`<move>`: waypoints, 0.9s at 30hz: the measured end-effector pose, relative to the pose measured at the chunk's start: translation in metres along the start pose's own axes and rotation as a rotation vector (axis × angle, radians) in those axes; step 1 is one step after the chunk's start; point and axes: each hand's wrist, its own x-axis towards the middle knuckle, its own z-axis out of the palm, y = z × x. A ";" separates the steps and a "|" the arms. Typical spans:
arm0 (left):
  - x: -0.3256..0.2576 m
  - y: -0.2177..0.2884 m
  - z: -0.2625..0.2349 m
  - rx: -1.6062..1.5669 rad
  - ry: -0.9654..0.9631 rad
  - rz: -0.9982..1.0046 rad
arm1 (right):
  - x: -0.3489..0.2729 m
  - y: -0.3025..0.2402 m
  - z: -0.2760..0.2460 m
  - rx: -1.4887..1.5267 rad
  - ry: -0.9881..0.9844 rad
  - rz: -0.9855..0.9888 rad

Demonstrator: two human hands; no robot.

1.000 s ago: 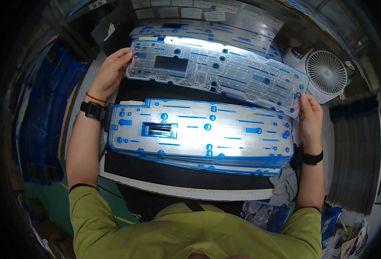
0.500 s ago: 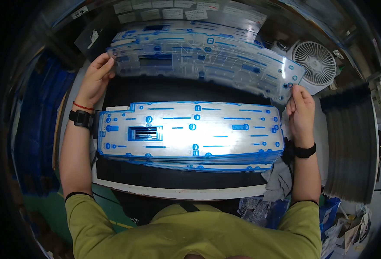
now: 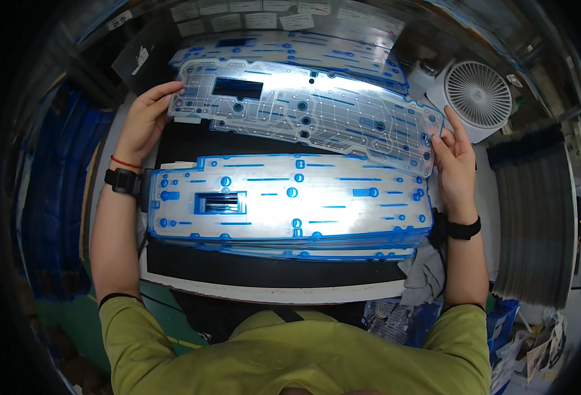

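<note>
Beyond the stack [image 3: 271, 178], left hand [image 3: 147, 115] and right hand [image 3: 457, 161] pinched the clear sheet [image 3: 343, 112]; supporting both ends seemed wise.

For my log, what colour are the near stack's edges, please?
Blue along the near stack, clearest in the head view.

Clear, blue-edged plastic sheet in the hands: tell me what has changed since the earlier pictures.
The clear, blue-edged plastic sheet has flipped top to bottom: its dark rectangular cutout, formerly near the lower edge, now lies near the upper edge. The left hand and right hand still hold its ends. The stack of silvery, blue-edged sheets and round white fan stayed put.
</note>
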 end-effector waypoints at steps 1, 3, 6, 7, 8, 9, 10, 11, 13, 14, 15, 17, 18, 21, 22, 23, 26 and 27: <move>0.000 0.001 0.001 0.007 0.011 0.004 | 0.000 0.001 0.000 -0.027 -0.009 0.007; 0.000 0.001 0.003 0.021 0.036 0.012 | -0.001 -0.001 0.004 0.012 -0.011 0.010; 0.000 0.006 0.007 -0.101 -0.015 0.054 | 0.000 -0.001 0.007 0.085 -0.012 0.012; 0.000 0.007 0.008 -0.108 -0.017 0.050 | 0.000 -0.001 0.007 0.111 -0.010 0.012; 0.000 0.008 0.008 -0.116 -0.019 0.045 | 0.000 -0.001 0.007 0.117 -0.011 0.018; 0.000 0.009 0.008 -0.124 -0.021 0.042 | 0.000 -0.001 0.007 0.123 -0.012 0.024; 0.000 0.009 0.007 -0.101 -0.031 0.018 | 0.000 -0.001 0.006 0.128 -0.013 0.030; -0.001 0.007 0.006 -0.078 -0.040 -0.005 | 0.000 0.000 0.005 0.120 -0.018 0.028; -0.002 0.007 0.005 -0.019 -0.046 -0.040 | 0.001 0.002 0.002 0.105 -0.029 0.024; -0.001 0.008 0.006 0.017 -0.045 -0.052 | 0.001 0.002 0.002 0.103 -0.030 0.023; -0.002 0.009 0.007 0.053 -0.042 -0.064 | 0.001 0.002 0.003 0.100 -0.032 0.024; -0.004 0.010 0.009 0.055 -0.035 -0.064 | 0.001 0.002 0.006 0.110 -0.031 0.030; -0.003 0.010 0.010 0.054 -0.036 -0.061 | 0.000 0.001 0.007 0.120 -0.024 0.033; -0.004 0.013 0.016 0.050 0.003 -0.083 | -0.001 -0.003 0.009 0.139 -0.028 0.043; -0.004 0.013 0.015 0.046 0.000 -0.079 | -0.002 -0.004 0.009 0.143 -0.033 0.046; -0.004 0.012 0.014 0.042 -0.003 -0.075 | -0.001 -0.003 0.009 0.142 -0.041 0.042; -0.003 0.011 0.012 0.030 -0.008 -0.066 | 0.000 -0.001 0.008 0.143 -0.053 0.033; -0.003 0.010 0.011 0.027 -0.009 -0.064 | -0.001 -0.002 0.009 0.147 -0.049 0.034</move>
